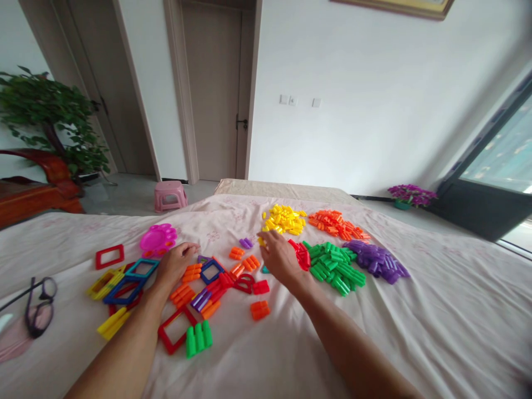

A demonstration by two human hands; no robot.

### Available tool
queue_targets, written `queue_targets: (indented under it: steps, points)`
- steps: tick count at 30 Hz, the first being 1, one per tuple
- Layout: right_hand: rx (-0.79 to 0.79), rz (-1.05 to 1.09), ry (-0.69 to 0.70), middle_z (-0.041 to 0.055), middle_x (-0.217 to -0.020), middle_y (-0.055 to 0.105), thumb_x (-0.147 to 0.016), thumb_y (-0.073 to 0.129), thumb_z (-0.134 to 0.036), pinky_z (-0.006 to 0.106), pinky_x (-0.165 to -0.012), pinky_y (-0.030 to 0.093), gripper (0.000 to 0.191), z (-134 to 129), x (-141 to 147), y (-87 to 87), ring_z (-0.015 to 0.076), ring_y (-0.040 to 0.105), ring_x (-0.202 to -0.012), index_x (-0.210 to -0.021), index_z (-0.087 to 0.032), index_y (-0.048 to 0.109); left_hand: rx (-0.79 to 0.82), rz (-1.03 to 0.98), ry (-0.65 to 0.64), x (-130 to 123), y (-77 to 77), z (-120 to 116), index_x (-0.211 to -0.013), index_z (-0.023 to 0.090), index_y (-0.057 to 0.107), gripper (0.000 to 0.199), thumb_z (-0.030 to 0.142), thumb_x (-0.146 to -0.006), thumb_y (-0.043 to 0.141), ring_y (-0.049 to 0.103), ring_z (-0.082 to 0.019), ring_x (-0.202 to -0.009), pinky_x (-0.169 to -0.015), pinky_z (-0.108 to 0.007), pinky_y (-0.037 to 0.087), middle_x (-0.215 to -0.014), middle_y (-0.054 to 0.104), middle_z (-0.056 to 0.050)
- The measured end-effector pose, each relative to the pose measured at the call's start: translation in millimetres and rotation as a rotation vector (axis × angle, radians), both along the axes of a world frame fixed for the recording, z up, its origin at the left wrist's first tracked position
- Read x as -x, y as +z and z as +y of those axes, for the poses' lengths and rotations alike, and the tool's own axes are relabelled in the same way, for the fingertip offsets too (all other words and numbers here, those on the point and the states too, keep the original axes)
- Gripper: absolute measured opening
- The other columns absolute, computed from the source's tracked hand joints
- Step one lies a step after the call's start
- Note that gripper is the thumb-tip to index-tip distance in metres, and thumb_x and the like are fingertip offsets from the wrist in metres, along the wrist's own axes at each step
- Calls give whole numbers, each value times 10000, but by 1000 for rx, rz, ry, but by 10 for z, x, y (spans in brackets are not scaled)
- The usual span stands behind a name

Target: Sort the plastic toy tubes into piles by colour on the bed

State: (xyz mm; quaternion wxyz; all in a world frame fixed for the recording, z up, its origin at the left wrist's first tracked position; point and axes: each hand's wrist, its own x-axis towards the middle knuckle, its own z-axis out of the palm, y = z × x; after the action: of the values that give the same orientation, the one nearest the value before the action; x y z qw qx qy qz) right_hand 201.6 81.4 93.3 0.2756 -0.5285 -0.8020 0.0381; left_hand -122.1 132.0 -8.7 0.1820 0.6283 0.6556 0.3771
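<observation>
My right hand (279, 257) is closed, with a yellow plastic block (261, 241) at its fingertips. It is just in front of the yellow block pile (284, 218) and left of a red pile (300, 254). My left hand (178, 261) curls with its fingers together above the loose pieces; whether anything is in it is hidden. Close by lie orange blocks (192, 272) and a blue square frame (202, 275). A pink paw-shaped tray (153, 239) holding a few orange pieces is just beyond it. Between my hands are more orange blocks (251, 262) and a purple one (246, 243).
Piles of green (337, 267), purple (376, 260) and orange blocks (338, 224) lie to the right. Square magnetic frames (110, 256), yellow blocks (112, 324) and a green block (198, 338) are at the left and front. Eyeglasses (35, 331) rest at the far left.
</observation>
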Motion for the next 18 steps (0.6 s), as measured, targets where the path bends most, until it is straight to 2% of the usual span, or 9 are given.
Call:
queue_targets:
  steps: [1,3,8,12,15,18]
  points:
    - [-62,41,-88,102,-1181,635,-880,499,-136,305,-851,456,379,73,-66,28,216,608,-1030,-1229,-222,623,0,-2,-6,-1,2,-3,-1030,224,724,404,471,-847,463,698,-209,-990,-851,-255,505,-1044,768,-39]
    - [-106,88,-146,105,-1239,610,-882,517,-148,327,-893,455,409,155,-149,38,222,600,-1064,-1278,-216,591,-1,-6,-12,-3,2,-6,-1033,220,722,405,470,-851,460,698,-206,-993,-851,-254,505,-1051,767,-41]
    - [60,14,23,67,-1194,647,-908,513,-187,284,-833,479,357,45,-21,-187,202,626,-1029,-1243,-247,622,-9,-22,-10,-10,-16,-9,-1026,219,723,397,462,-845,468,698,-208,-1000,-844,-251,508,-1058,767,-45]
    - [113,-119,136,87,-1257,627,-932,505,-211,314,-917,462,369,-51,152,-363,226,579,-1139,-1289,-238,594,-28,-26,-12,-10,-22,-17,-1010,219,723,386,455,-843,466,690,-209,-1022,-860,-250,504,-1065,766,-46]
    - [148,-203,153,99,-1237,628,-932,518,-216,345,-964,440,331,-40,178,-397,234,553,-1163,-1250,-223,610,-19,-5,-6,0,-20,-13,-1011,229,727,385,456,-835,471,693,-214,-1008,-861,-254,503,-1056,767,-41]
    - [177,-230,156,91,-1187,628,-936,521,-230,338,-949,445,292,-16,155,-398,218,562,-1121,-1209,-231,624,16,-4,-1,17,-36,10,-1021,234,721,386,457,-842,463,694,-210,-1012,-863,-251,502,-1052,768,-34]
